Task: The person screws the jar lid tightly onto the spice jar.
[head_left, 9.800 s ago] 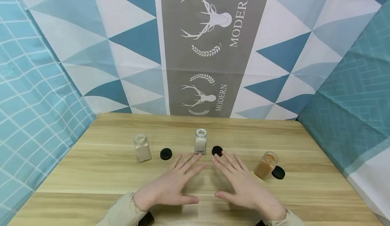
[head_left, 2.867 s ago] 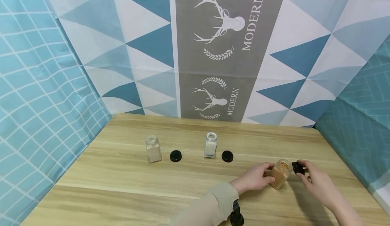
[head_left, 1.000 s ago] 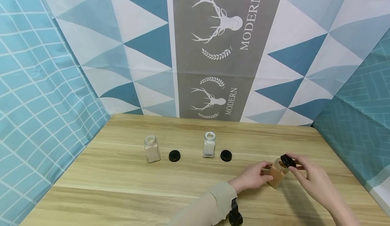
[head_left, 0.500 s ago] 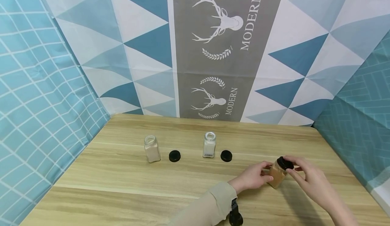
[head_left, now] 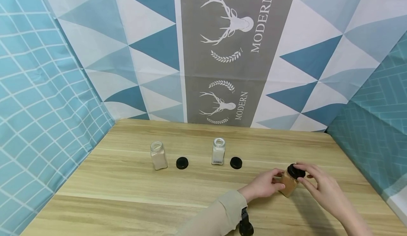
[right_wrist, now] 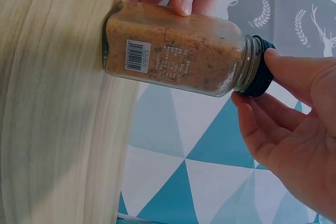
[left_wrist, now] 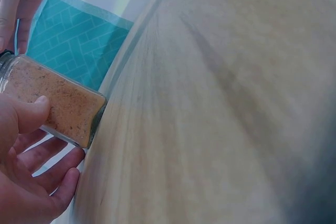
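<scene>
A square glass spice jar [head_left: 287, 187] of orange-brown seasoning stands on the table at the right. My left hand [head_left: 262, 184] holds its body from the left; in the left wrist view the thumb lies across the jar [left_wrist: 65, 106]. A black lid [head_left: 295, 171] sits on the jar's mouth, pinched by my right hand [head_left: 325, 190] between thumb and fingers. In the right wrist view, some glass thread shows beside the lid [right_wrist: 261, 72], and a barcode label faces the camera. How tightly the lid sits cannot be told.
On the wooden table [head_left: 127, 200] stand two uncapped jars: one of beige powder [head_left: 159, 157] at left, one of white contents [head_left: 218, 153] in the middle. A black lid [head_left: 182, 163] lies right of the beige jar, another lid [head_left: 236, 163] right of the white one. Patterned cloth [head_left: 213, 52] hangs behind.
Earlier, both hands lay flat on the table; then the left hand took hold of the seasoning jar and the right picked up its lid. The lid has moved left onto the jar's mouth.
</scene>
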### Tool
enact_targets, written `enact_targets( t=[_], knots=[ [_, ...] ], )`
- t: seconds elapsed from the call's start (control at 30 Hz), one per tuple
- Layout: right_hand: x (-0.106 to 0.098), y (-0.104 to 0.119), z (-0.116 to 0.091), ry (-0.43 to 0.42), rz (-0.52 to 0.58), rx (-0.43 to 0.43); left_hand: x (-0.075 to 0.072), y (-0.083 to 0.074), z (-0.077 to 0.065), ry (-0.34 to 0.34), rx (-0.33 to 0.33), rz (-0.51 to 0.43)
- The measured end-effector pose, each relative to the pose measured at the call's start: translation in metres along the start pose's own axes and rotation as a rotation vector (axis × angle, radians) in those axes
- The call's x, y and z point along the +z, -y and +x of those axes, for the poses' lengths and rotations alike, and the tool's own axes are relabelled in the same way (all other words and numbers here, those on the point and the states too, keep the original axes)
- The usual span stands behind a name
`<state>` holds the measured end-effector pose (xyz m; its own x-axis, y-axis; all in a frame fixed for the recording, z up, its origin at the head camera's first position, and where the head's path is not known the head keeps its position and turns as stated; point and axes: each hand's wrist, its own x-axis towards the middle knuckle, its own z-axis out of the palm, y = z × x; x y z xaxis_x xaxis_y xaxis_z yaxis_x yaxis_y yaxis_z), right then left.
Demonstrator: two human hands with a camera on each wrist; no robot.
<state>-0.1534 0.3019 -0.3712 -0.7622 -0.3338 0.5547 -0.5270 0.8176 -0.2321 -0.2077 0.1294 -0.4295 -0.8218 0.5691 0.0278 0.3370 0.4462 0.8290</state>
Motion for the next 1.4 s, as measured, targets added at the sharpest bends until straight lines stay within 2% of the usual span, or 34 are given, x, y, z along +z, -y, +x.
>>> enact_targets(
  t=[0.37, 0.6, 0.87, 1.4],
  knots=[
    [0.0014, -0.0023, -0.0031, 0.007, 0.011, -0.051, 0.0004, 0.0015, 0.0004, -0.001, 0.010, -0.001],
    [0.0020, -0.0029, -0.0032, -0.032, 0.007, -0.057, -0.0005, 0.0010, 0.0004, 0.002, 0.004, -0.015],
    [0.0013, -0.0035, -0.0041, -0.034, -0.023, -0.025, -0.0007, 0.0002, 0.0004, 0.003, -0.002, -0.015],
    [0.0021, -0.0037, -0.0054, -0.054, 0.002, 0.026, -0.0007, 0.0020, 0.0010, 0.000, 0.011, -0.014]
  ],
)
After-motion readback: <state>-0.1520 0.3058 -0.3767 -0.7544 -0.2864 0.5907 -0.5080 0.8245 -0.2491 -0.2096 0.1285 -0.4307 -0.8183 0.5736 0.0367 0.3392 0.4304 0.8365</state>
